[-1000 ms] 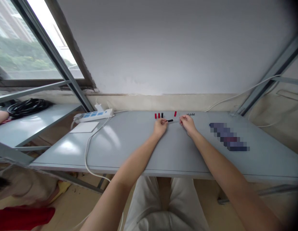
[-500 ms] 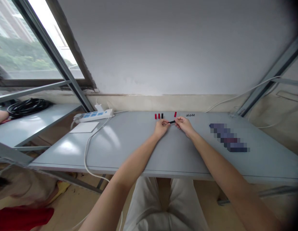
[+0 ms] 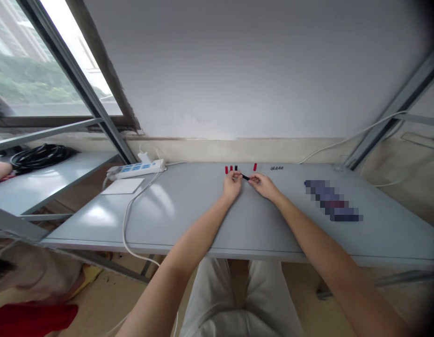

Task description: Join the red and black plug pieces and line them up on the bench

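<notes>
Pale wall [image 3: 238,84], one; grey table [image 3: 189,210] against it, one. Head view, places reckoned from the black rod, the wearer's left and right:

Black rod [image 3: 245,177], one, held near the table's far edge, slightly tilted. I judge it light, stiff, perhaps slippery; best pinched by its ends.
Left hand [image 3: 233,183], fingertips closed on the rod's left end.
Right hand [image 3: 264,185], fingertips drawn together, seemingly pinching its right end.
Red cylinders, three: two upright [image 3: 226,170] beyond-left, one leaning [image 3: 255,166] beyond-right.
Black cylinder [image 3: 236,168], one, upright, beyond-left.
Small dark pieces [image 3: 276,168], four by my count, farther right.
Power strip [image 3: 138,168], one, well left.
Blurred item [image 3: 331,201], one, well right; nature untellable.
</notes>
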Tool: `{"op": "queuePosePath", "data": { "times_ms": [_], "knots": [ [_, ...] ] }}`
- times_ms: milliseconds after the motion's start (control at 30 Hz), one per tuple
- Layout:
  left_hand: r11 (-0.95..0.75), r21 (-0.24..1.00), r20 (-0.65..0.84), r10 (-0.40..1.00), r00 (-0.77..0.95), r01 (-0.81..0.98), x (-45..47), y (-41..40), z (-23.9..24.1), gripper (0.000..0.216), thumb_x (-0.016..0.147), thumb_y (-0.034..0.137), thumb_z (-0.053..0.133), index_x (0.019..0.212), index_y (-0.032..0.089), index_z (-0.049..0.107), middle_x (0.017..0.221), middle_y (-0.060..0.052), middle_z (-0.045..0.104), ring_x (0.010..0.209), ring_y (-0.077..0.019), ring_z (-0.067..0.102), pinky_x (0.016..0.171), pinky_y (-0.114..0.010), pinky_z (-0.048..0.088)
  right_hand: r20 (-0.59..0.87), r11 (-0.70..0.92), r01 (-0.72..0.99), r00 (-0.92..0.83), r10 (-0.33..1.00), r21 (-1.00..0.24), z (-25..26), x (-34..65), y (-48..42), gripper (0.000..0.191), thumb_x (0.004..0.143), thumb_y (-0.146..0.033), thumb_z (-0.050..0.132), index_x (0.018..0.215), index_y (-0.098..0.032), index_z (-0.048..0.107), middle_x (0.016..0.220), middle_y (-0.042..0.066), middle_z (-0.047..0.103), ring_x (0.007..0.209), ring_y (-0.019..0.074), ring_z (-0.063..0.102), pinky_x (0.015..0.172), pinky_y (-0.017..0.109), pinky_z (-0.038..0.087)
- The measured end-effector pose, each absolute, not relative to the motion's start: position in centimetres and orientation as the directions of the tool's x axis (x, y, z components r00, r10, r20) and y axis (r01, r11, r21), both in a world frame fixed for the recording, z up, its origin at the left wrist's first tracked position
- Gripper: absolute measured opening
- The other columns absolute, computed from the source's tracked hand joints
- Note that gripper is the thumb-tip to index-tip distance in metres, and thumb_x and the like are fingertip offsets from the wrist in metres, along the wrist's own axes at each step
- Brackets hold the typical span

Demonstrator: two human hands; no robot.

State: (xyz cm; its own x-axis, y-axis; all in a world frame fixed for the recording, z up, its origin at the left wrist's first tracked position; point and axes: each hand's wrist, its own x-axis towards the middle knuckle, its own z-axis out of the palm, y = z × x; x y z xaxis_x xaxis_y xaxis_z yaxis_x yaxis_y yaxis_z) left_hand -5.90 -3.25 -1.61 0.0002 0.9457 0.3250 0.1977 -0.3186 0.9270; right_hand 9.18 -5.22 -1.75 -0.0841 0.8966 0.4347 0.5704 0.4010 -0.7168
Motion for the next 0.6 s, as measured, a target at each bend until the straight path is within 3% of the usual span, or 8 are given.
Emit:
{"op": "queuePosePath", "data": {
  "times_ms": [133, 267, 433, 600],
  "knots": [
    [-0.341, 0.915, 0.345, 0.938, 0.022, 0.214, -5.9, -3.4, -1.7, 0.012, 0.076, 0.015, 0.056, 0.087, 0.013, 0.06, 0.075, -0.003, 0.06, 0.053, -0.0059, 0.047, 0.057, -0.021, 0.04, 0.538, 0.515, 0.712, -0.228, 0.812, -0.477, -1.7, 9.6, -5.4, 0.013, 0.079, -0.023, 0.053, 0.088, -0.018, 0.062, 0.088, 0.007, 0.06, 0.08, 0.0173, 0.055, 0.078, 0.033, 0.043],
    [-0.38, 0.894, 0.377, 0.924, 0.062, 0.238, -5.8, -3.8, -1.5, 0.011, 0.075, 0.015, 0.057, 0.085, 0.014, 0.06, 0.073, -0.002, 0.06, 0.052, -0.006, 0.046, 0.057, -0.022, 0.04, 0.498, 0.478, 0.782, -0.252, 0.83, -0.4, -1.3, 9.6, -5.8, 0.012, 0.078, -0.02, 0.054, 0.086, -0.019, 0.062, 0.087, 0.007, 0.06, 0.082, 0.0181, 0.055, 0.078, 0.031, 0.042],
    [-0.352, 0.913, 0.337, 0.936, 0.106, 0.206, -5.7, -4.2, -1.2, 0.016, 0.073, 0.016, 0.059, 0.089, 0.015, 0.062, 0.073, -0.002, 0.063, 0.051, -0.0072, 0.046, 0.058, -0.023, 0.041, 0.421, 0.359, 0.83, -0.168, 0.891, -0.428, -1.2, 9.3, -5.7, 0.01, 0.076, -0.019, 0.055, 0.082, -0.019, 0.062, 0.083, 0.006, 0.062, 0.08, 0.0178, 0.055, 0.077, 0.03, 0.041],
    [-0.194, 0.981, 0.194, 0.981, -0.012, 0.026, -6.0, -4.0, -0.6, 0.013, 0.08, 0.019, 0.052, 0.09, 0.014, 0.058, 0.073, -0.004, 0.063, 0.049, -0.0068, 0.047, 0.052, -0.021, 0.041, 0.357, 0.204, 0.754, 0.042, 0.933, -0.624, -1.3, 8.9, -4.3, 0.009, 0.073, -0.021, 0.058, 0.08, -0.019, 0.063, 0.076, 0.003, 0.064, 0.071, 0.0156, 0.057, 0.07, 0.027, 0.042]
  ]
}}
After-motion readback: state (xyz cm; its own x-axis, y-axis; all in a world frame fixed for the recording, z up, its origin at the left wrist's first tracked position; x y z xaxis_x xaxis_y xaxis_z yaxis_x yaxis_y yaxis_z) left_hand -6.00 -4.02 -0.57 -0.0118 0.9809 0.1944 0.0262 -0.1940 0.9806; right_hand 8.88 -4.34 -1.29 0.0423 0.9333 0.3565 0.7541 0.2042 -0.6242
